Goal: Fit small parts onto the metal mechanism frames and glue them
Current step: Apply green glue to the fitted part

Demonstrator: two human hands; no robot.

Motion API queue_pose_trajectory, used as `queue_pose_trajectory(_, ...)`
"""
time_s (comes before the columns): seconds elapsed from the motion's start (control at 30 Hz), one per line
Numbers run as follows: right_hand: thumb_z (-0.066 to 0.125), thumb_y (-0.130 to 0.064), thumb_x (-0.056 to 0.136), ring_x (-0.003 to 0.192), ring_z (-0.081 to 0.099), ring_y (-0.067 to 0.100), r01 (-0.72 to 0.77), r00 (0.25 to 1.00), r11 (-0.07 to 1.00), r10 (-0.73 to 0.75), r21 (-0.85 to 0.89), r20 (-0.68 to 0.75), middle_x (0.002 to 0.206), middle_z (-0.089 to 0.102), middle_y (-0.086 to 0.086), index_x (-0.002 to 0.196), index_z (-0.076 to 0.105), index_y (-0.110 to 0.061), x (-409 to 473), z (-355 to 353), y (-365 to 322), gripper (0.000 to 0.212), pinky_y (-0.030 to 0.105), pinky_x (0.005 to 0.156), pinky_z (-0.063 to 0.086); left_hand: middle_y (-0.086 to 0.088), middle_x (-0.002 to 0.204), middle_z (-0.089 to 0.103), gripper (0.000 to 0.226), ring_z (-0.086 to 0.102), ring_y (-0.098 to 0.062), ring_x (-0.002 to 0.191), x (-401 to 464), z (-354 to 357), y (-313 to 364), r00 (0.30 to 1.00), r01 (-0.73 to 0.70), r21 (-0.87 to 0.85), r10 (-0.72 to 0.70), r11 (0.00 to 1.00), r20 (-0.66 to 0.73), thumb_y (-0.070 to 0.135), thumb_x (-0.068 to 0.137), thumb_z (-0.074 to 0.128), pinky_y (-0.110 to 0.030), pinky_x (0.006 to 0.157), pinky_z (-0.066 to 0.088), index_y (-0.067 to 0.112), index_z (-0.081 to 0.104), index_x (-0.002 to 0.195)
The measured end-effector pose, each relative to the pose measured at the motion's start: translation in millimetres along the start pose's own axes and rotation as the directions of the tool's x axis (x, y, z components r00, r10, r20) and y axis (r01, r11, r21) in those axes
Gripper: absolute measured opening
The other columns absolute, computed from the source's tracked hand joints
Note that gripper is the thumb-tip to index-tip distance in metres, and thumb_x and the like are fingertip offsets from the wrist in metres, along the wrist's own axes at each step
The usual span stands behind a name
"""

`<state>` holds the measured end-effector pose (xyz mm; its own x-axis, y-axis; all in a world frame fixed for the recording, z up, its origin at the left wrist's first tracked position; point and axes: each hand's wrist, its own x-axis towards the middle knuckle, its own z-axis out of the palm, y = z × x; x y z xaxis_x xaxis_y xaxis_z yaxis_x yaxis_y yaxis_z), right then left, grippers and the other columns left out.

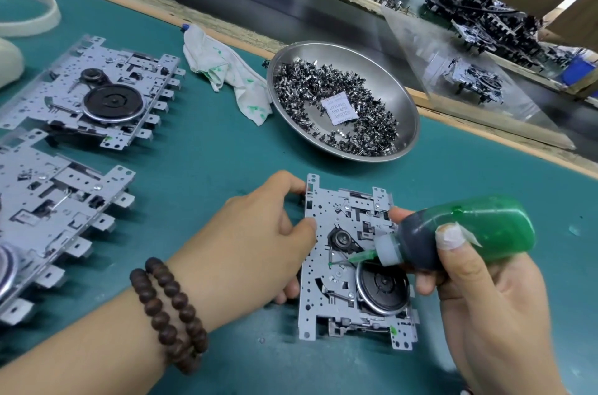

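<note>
A metal mechanism frame [326, 307] with a black flywheel lies on the green mat in front of me. My left hand [255, 242] grips its left edge, thumb and fingers curled round the plate. My right hand [485, 291] holds a green glue bottle [466, 229] tilted to the left. The bottle's thin green nozzle touches the frame just below a small black part. A green glue dot marks the frame's lower right corner.
A steel bowl [411, 113] of several small dark metal parts with a white packet stands behind the frame. Two more frames [90, 93] [55, 216] lie at the left. A stained white rag [226, 71] lies beside the bowl. A conveyor runs along the back.
</note>
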<state>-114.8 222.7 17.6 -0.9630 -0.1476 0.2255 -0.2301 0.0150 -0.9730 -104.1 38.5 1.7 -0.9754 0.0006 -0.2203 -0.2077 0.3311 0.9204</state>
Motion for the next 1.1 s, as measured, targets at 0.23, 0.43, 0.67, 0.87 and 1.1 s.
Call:
queue_pose_trajectory(0.23, 0.071, -0.059, 0.068, 0.053, 0.058, 0.014, -0.014, 1.0, 1.0, 0.014, -0.014, 0.011, 0.079, 0.073, 0.007, 0.082, 0.07, -0.02, 1, -1, 1, 0.041, 0.013, 0.055, 0.048, 0.006, 0.045, 0.059, 0.025, 0.052, -0.008, 0.034, 1, 0, -1, 1.0, -0.016, -0.006, 0.016, 1.0, -0.011, 0.034, 0.085, 0.045, -0.018, 0.041, 0.043, 0.037, 0.042, 0.11)
queue_pose_trajectory(0.43, 0.076, -0.059, 0.061, 0.052, 0.057, 0.011, -0.081, 0.997, 0.995, 0.08, 0.05, 0.024, 0.09, 0.074, 0.012, 0.082, 0.072, -0.021, 1, -2, 0, 0.043, 0.013, 0.049, 0.046, 0.007, 0.046, 0.06, 0.022, 0.053, -0.008, 0.034, 0, 0, -2, 0.999, -0.034, 0.013, 0.034, 0.999, -0.003, 0.035, 0.084, 0.044, -0.017, 0.04, 0.042, 0.037, 0.042, 0.106)
queue_pose_trajectory(0.67, 0.063, -0.018, 0.075, 0.05, 0.055, 0.011, -0.204, 0.973, 0.949, 0.223, 0.239, -0.056, 0.096, 0.071, 0.018, 0.095, 0.055, -0.006, 1, -12, 2, 0.024, 0.017, 0.039, 0.044, 0.008, 0.056, 0.063, 0.038, 0.055, -0.001, 0.041, -10, -1, 0, 0.998, -0.06, 0.194, 0.064, 0.979, -0.012, 0.059, 0.072, 0.034, -0.023, 0.057, 0.051, 0.045, 0.034, 0.107)
queue_pose_trajectory(0.87, 0.061, -0.012, 0.064, 0.057, 0.064, 0.014, -0.243, 0.96, 0.895, 0.278, 0.373, -0.041, 0.087, 0.073, 0.005, 0.093, 0.056, -0.01, 3, -23, -5, 0.029, 0.016, 0.042, 0.045, 0.004, 0.069, 0.065, 0.038, 0.058, -0.001, 0.063, -11, 6, 0, 0.986, -0.065, 0.388, 0.12, 0.92, -0.12, 0.042, 0.091, 0.042, -0.024, 0.069, 0.048, 0.037, 0.033, 0.127)
queue_pose_trajectory(1.1, 0.076, -0.014, 0.054, 0.079, 0.067, 0.023, -0.251, 0.96, 0.934, 0.275, 0.256, -0.061, 0.088, 0.071, 0.008, 0.094, 0.055, -0.005, 4, -23, -3, 0.046, 0.026, 0.067, 0.056, -0.004, 0.07, 0.067, 0.027, 0.06, -0.008, 0.059, -16, 0, -1, 0.989, 0.012, 0.155, 0.011, 0.988, -0.147, 0.033, 0.089, 0.053, -0.026, 0.07, 0.051, 0.041, 0.044, 0.113)
